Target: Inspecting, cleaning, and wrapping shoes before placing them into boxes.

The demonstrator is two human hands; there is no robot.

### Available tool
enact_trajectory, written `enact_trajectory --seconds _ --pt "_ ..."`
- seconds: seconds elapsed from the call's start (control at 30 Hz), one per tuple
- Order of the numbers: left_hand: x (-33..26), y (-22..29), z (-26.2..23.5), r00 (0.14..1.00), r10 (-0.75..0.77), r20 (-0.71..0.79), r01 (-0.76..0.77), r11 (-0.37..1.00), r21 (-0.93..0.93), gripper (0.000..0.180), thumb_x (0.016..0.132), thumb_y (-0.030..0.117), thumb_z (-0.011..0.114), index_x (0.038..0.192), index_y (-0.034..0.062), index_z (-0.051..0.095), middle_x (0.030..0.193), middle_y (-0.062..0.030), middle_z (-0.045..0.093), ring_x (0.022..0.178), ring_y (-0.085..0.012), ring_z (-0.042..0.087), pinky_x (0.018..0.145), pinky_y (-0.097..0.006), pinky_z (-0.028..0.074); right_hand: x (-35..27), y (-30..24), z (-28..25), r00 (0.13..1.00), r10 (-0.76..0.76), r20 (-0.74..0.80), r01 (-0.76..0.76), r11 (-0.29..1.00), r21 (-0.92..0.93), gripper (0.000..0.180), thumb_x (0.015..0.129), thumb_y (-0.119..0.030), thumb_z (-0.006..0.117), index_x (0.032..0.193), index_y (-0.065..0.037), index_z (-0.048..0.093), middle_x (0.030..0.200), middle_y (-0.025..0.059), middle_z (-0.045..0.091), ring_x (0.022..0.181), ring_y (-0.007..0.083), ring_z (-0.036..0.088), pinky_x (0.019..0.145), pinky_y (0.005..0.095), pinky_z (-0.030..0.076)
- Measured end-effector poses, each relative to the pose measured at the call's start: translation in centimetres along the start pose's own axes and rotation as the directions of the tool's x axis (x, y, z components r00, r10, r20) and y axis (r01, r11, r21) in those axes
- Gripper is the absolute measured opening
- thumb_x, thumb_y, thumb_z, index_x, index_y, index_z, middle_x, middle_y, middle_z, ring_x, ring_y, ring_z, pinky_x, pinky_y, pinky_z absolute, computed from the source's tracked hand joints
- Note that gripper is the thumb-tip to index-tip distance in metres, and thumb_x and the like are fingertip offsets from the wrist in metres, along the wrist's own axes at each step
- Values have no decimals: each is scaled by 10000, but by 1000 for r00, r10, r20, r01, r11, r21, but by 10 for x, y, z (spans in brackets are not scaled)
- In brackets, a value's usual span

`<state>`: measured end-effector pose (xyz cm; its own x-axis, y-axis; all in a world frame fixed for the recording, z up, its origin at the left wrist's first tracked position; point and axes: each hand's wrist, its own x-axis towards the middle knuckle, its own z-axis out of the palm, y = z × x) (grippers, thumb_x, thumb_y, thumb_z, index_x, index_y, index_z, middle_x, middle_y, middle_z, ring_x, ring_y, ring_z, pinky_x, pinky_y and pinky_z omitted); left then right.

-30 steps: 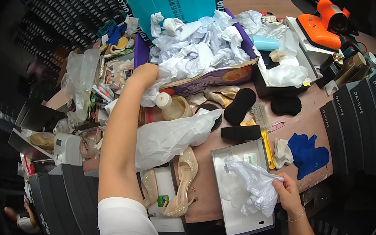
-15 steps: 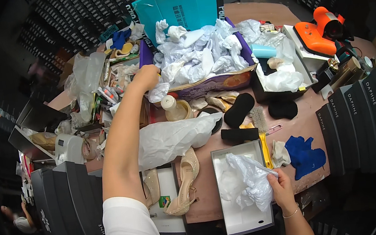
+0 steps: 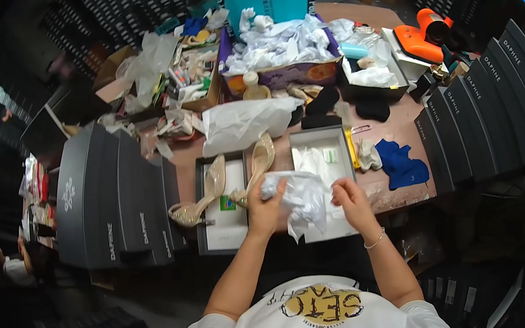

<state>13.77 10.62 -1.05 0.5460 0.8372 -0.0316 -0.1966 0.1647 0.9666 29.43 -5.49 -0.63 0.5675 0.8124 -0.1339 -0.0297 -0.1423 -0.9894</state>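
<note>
My left hand [image 3: 265, 210] is closed around a crumpled wad of whitish tissue paper [image 3: 303, 199], which hangs between my two hands. Just right of the wad, my right hand [image 3: 352, 204] has its fingers bunched together; whether they pinch anything is too small to make out. Below both hands lies a white-lined shoebox [image 3: 340, 148] with white paper and a small green-and-white packet [image 3: 330, 155] inside. On the left, two glittery beige high-heeled shoes [image 3: 215, 183] [image 3: 262, 157] rest at a second shoebox part [image 3: 225, 238], with a green card [image 3: 227, 203] in it.
A purple carton [image 3: 278, 76] full of crumpled paper stands at the back. Stacked dark shoeboxes [image 3: 87, 190] [image 3: 472, 101] flank both sides. A white paper sheet [image 3: 248, 121], black pads [image 3: 373, 110], a yellow-handled brush [image 3: 352, 147] and a blue cloth [image 3: 403, 164] lie on the table.
My left hand has come back from the purple carton to the shoebox and now holds the crumpled paper. My right hand has shifted slightly left. The view has moved back.
</note>
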Motion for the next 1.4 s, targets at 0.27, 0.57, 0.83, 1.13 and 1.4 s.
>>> enact_trajectory --seconds 0.27,0.57,0.83,1.13,1.4 --pt "-69 23 -16 974 32 -225 -73 981 -179 155 869 127 705 938 18 619 885 -6 626 800 -77 564 734 -234 458 -62 -34 68 857 -399 325 507 765 -397 536 778 -51 701 1267 -27 484 1211 201 537 1083 308 570 885 314 473" --pt "-78 19 -99 874 -90 -477 -60 955 -291 204 877 130 685 1029 10 620 972 -52 645 866 -136 627 764 -290 512 -78 -11 9 976 0 217 9 999 -43 187 913 -113 611 1046 10 566 914 85 626 812 155 647 708 275 543" --pt "-74 33 -66 868 -17 -496 -121 962 -245 226 852 119 718 1021 7 618 943 -32 632 815 -113 599 724 -268 490 -70 -30 86 923 -235 305 321 908 -270 259 872 -62 632 1115 -17 554 950 144 629 823 198 658 720 289 530" --pt "-62 30 -67 896 11 -444 -129 963 -237 191 840 110 732 979 21 636 898 -27 648 767 -100 605 652 -257 484 -67 -61 121 670 -475 571 739 502 -449 630 681 -98 773 1266 -122 540 1239 200 507 1102 371 536 874 420 469" --pt "-47 46 -150 849 -222 -480 16 918 -395 220 819 199 759 924 83 604 797 9 620 551 -41 517 448 -196 381 -78 -36 13 975 -220 -3 219 970 -110 223 787 111 568 956 -7 652 792 108 606 675 188 628 633 264 488"
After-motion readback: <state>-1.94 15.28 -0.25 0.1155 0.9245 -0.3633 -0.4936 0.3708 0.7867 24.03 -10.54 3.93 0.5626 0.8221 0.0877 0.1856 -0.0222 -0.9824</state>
